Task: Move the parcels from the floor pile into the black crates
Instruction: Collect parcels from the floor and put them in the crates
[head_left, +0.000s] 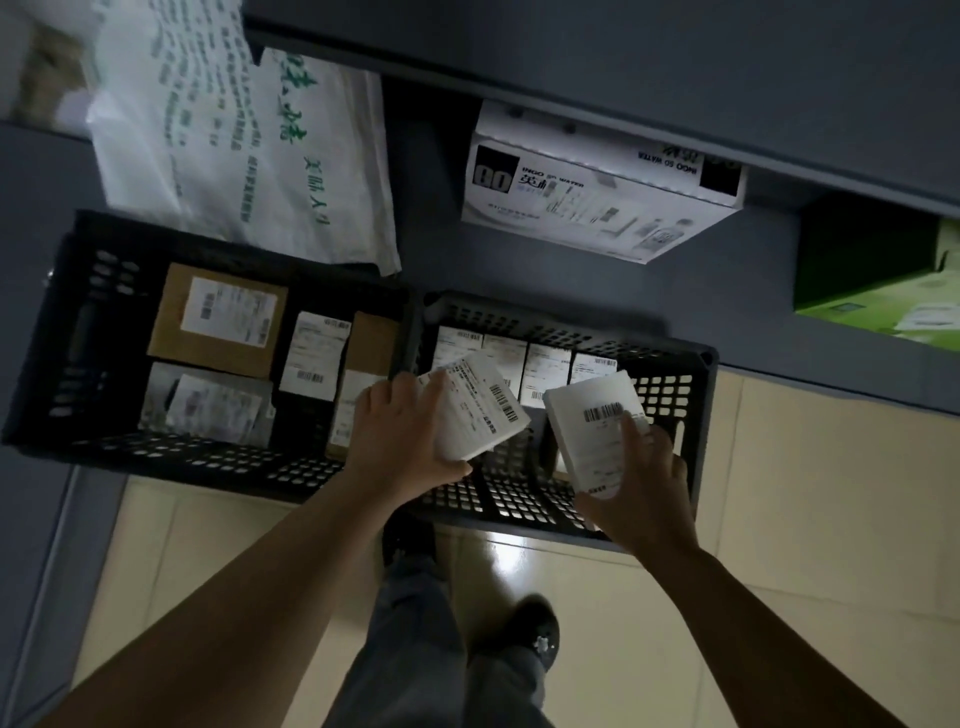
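My left hand (402, 441) gripped a white parcel (475, 410): the thumb curled under its near edge at 6 o'clock, the fingers lay across its left end, and the label with the barcode faced up. My right hand (641, 486) gripped a second white parcel (592, 431) from its 5 o'clock corner, with the index finger extended across the label just below the barcode and the remaining fingers wrapped behind the parcel. Neither hand was spread; both were closed around their loads.

Both parcels were held above the right black crate (670, 410), the left-hand parcel at 9 o'clock of the right-hand one, the two near each other but apart. Along the far wall of that crate, at 12 o'clock of my hands, a row of white parcels (524, 364) stood on edge side by side. The perforated crate bottom showed bare at 6 o'clock of the held parcels.

The left black crate (78, 364) sat touching the right one at 9 o'clock. It contained a brown carton (218, 319) with a white label, a grey bagged parcel (213, 405) at 6 o'clock of that carton, and upright labelled packets (314, 356) toward the shared wall.

At 12 o'clock of the left crate lay a white woven sack (234, 140) with green print. A white printed box (597, 192) sat at 12 o'clock of the right crate, and a green box (883, 280) at 2 o'clock. My shoe (537, 631) stood on the tiled floor (779, 493).
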